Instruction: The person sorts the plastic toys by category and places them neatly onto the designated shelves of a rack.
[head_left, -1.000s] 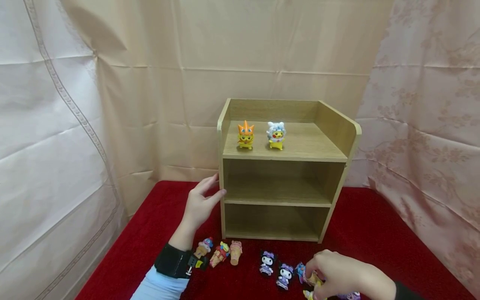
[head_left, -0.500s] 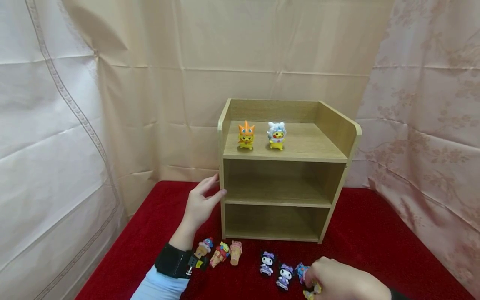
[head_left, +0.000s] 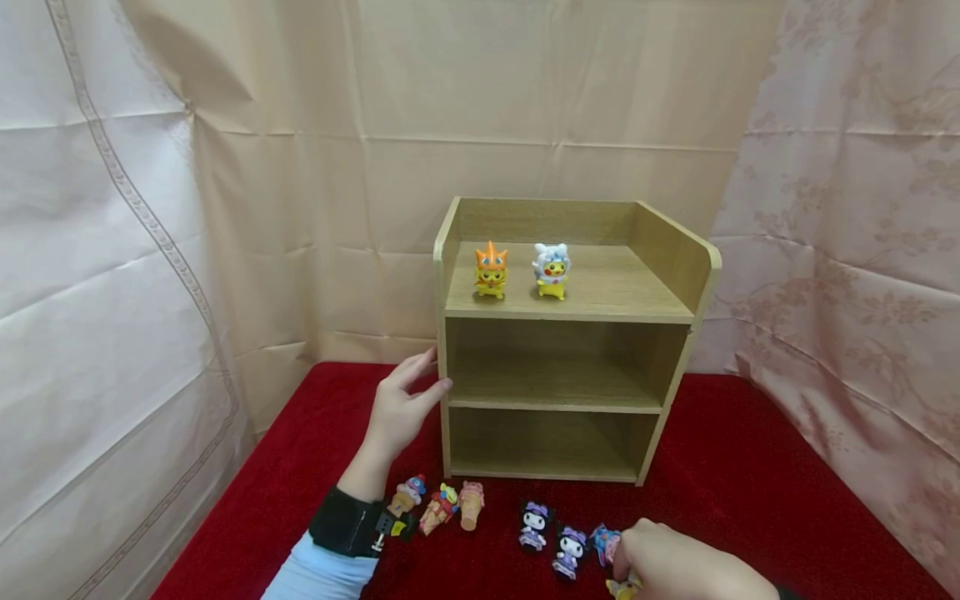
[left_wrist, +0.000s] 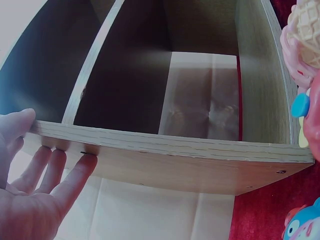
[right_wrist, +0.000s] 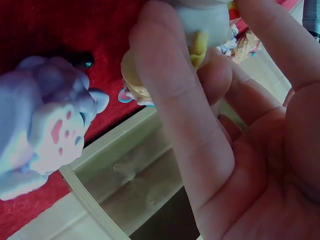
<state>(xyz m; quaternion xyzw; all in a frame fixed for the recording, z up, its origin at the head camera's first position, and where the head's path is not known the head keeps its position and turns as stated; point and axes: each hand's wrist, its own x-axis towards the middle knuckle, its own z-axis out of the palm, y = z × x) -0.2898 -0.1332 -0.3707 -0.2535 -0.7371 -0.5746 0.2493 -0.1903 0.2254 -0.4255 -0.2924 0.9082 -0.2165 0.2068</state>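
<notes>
Yellow-and-white figurine (right_wrist: 204,25) is pinched between the thumb and index finger of the right hand (head_left: 675,562), at the near right part of the red-covered table (head_left: 765,483); in the head view it is mostly covered by that hand, only a yellow part being shown at the lower edge; in the right wrist view it is cut off by the top of the frame; whether it is lifted off the table cannot be told. Beside the same hand a blue-and-pink figurine (head_left: 602,540) is partly hidden; a lilac figurine (right_wrist: 50,117) with pink paw marks is cut off at the left edge of the right wrist view; a rounded tan piece (right_wrist: 131,70) is half covered by the index finger, and what it belongs to cannot be made out.

Fingers (left_wrist: 75,182) of the left hand (head_left: 397,412) are laid nearly straight against the outer left side of the wooden shelf unit (head_left: 555,408), the thumb being set at its front edge; on the top board an orange-hooded figurine (head_left: 491,271) and a white-hooded figurine (head_left: 552,271) are stood upright; near the left wrist three cone-shaped figurines (head_left: 471,506) are seen, cut off in the left wrist view; two black-and-purple figurines (head_left: 534,527) are placed left of the right hand.
</notes>
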